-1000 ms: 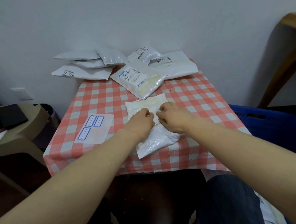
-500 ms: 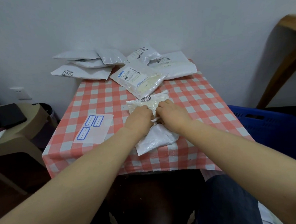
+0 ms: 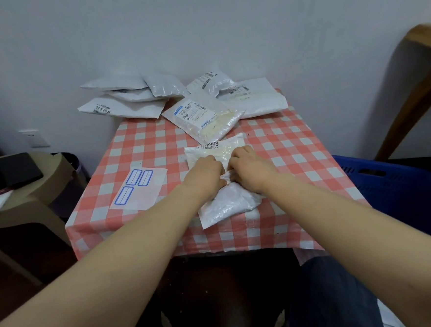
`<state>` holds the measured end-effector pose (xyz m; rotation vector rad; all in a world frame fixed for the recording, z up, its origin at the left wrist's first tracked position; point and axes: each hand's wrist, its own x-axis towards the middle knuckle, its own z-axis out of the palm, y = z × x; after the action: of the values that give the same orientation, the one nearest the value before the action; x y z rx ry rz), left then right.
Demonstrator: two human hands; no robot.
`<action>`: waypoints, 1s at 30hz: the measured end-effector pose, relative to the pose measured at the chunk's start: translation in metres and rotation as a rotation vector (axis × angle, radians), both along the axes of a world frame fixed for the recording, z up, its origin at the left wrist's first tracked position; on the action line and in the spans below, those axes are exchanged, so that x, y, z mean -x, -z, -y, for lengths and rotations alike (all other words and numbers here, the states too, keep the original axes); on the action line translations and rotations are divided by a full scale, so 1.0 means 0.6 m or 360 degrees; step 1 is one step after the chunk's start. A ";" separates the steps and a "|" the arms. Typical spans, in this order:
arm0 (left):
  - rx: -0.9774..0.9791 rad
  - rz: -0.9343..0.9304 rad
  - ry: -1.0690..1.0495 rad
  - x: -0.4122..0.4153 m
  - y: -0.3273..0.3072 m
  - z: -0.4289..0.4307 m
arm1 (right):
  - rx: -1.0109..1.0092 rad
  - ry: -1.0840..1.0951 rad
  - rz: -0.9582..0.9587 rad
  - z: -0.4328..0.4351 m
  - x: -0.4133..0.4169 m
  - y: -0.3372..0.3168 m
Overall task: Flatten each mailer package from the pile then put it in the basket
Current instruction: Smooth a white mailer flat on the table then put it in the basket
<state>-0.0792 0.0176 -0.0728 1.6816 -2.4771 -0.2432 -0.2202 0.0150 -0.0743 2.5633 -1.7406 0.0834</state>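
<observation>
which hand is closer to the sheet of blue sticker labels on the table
Left. The left hand sits just right of the label sheet; the right hand is farther right, beyond it.

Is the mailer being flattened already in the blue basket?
No, the mailer lies on the checked tablecloth under both hands, left hand and right hand; the blue basket stands beside the table.
</observation>
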 end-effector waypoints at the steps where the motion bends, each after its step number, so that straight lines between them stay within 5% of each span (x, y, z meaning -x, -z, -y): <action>1: 0.0041 0.0022 -0.0013 0.003 0.000 0.000 | 0.0034 -0.0002 -0.0022 0.000 -0.002 0.000; 6: 0.0160 0.0024 0.0013 0.004 0.010 -0.006 | 0.0131 -0.0011 -0.0093 -0.007 0.000 0.007; 13: -0.0120 0.0175 0.0110 -0.012 0.022 -0.013 | -0.0428 0.0109 -0.0096 -0.015 0.018 0.008; 18: 0.0210 -0.0154 -0.0004 -0.010 0.000 -0.024 | -0.0214 0.0070 0.0407 -0.018 0.033 -0.023; 25: -0.0478 -0.0377 0.0033 -0.022 -0.015 -0.041 | -0.0794 -0.0010 0.0245 -0.032 0.043 -0.048; 30: -0.0538 -0.0351 0.0113 -0.029 -0.009 -0.041 | -0.0627 0.0003 0.0121 -0.033 0.020 -0.043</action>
<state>-0.0618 0.0422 -0.0671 1.5747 -2.4324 -0.8490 -0.2325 0.0350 -0.0485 2.8567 -1.9576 -0.1838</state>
